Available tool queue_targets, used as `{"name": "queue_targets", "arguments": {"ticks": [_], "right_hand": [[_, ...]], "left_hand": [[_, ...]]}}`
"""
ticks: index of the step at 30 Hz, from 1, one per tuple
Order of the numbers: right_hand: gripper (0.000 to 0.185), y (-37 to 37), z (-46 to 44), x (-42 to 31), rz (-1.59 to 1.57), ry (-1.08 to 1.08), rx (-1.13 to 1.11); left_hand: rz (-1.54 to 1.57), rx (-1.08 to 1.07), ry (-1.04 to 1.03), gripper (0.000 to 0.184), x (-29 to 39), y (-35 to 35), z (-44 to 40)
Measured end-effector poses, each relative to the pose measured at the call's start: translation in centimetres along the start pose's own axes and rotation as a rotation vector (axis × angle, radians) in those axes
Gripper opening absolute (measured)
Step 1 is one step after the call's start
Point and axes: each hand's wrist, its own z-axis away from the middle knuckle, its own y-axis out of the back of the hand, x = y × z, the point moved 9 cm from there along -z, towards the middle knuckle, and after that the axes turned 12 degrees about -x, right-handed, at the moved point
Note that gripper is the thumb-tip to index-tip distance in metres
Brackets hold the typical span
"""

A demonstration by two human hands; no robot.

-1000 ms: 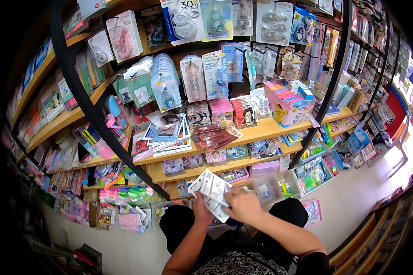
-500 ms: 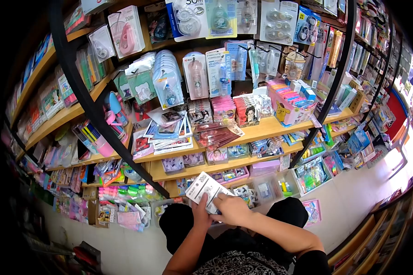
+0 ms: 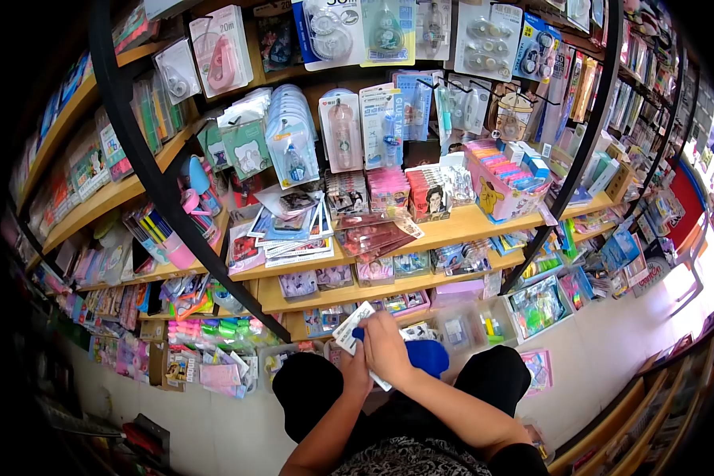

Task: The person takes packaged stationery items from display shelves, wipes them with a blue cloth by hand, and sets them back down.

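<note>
My left hand (image 3: 356, 371) is closed around the lower edge of a white printed packaging card (image 3: 347, 336), held tilted above my lap. Pressed against the card's front is my right hand (image 3: 385, 349), its fingers closed on a bright blue cloth (image 3: 425, 357). A bit of the blue pokes out by the fingertips, while the larger part hangs to the right of the wrist. The two hands touch or nearly touch, and much of the card is hidden behind them.
Ahead, a wooden shelf (image 3: 452, 226) carries stacked cards, small packets and a pink box (image 3: 506, 190). Blister-packed correction tapes (image 3: 339, 131) hang above it. Clear bins (image 3: 484, 325) stand low in front of my knees. A black upright post (image 3: 155, 170) rises at left.
The blue cloth has come into view in my right hand, which has moved up and slightly left over the card. The card is now more covered and turned more steeply.
</note>
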Motion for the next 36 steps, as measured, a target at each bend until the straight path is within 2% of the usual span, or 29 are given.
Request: {"name": "queue_targets", "arguments": {"ticks": [4, 7, 8, 9, 11, 15, 21, 22, 25, 27, 28, 30, 33, 36], "right_hand": [[0.018, -1.0, 1.8, -1.5, 0.201, 0.059, -0.126], [0.019, 0.1, 3.4, -0.1, 0.256, 0.088, -0.127], [0.021, 1.0, 3.9, 1.0, 0.286, 0.094, -0.019], [0.019, 2.0, 4.2, 2.4, 0.267, -0.066, -0.003], [0.018, 2.8, 4.6, 4.9, 0.237, -0.237, -0.011], [0.010, 5.0, 4.7, 6.8, 0.183, -0.291, 0.058], [0.014, 7.9, 4.1, 5.7, 0.110, -0.318, 0.016], [0.030, 7.6, 4.1, 5.1, 0.220, -0.229, -0.002], [0.057, 5.0, 3.8, 1.6, 0.298, -0.100, -0.209], [0.085, 0.5, 4.7, 1.7, 0.466, -0.169, -0.540], [0.095, -0.6, 5.0, 1.7, 0.534, -0.167, -0.594], [0.096, -1.9, 5.3, 3.0, 0.497, -0.248, -0.657], [0.090, -2.6, 5.4, 2.9, 0.474, -0.302, -0.686], [0.083, -3.2, 5.7, 3.5, 0.432, -0.354, -0.708]], "left_hand": [[0.013, 0.098, -0.040, 0.035, 1.8, 1.7, -0.4], [0.068, 0.085, -0.084, 0.037, 3.5, 2.0, -2.1], [0.092, 0.068, -0.082, 0.037, 3.6, 2.0, -2.4], [0.115, 0.051, -0.078, 0.037, 3.6, 2.0, -2.6], [0.083, 0.048, -0.060, 0.039, 2.9, 2.8, -2.7], [0.034, 0.095, -0.077, 0.034, 2.1, 3.1, -2.6], [-0.008, 0.099, -0.058, 0.034, 2.9, 2.0, -2.2], [-0.020, 0.094, -0.060, 0.035, 3.2, 1.6, -2.1], [-0.075, 0.097, -0.026, 0.036, 2.8, 1.0, -2.0], [-0.226, 0.117, -0.033, 0.036, 2.5, 0.7, -1.9], [-0.355, 0.140, -0.057, 0.036, 2.5, 0.5, -1.8], [-0.578, 0.138, -0.167, 0.037, 3.0, 0.1, -1.5], [-0.628, 0.086, -0.157, 0.041, 2.6, -0.4, -1.2], [-0.821, 0.050, -0.116, 0.048, 2.4, -1.3, -0.9]]}}
